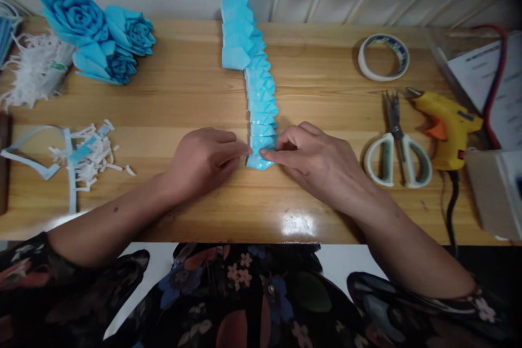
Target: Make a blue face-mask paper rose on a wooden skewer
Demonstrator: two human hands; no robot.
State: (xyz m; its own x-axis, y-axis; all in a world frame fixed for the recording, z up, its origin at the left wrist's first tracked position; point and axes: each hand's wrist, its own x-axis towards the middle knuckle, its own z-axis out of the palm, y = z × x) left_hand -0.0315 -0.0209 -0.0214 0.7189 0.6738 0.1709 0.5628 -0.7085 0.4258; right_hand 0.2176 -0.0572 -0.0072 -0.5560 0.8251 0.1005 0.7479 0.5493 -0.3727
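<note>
A long strip of folded blue paper (255,73) lies down the middle of the wooden table (183,87), pleated into overlapping petal-like folds. My left hand (204,160) pinches the near end of the strip from the left, fingers pressed together on the fold. My right hand (316,160) grips the same near end from the right, fingertips closed on the paper. Both hands rest on the tabletop.
Blue paper roses (98,32) lie at the back left beside shredded white paper (30,68). Paper scraps (87,155) lie at the left. A tape roll (384,56), scissors (396,144), a yellow glue gun (446,125) and a box (495,187) are on the right.
</note>
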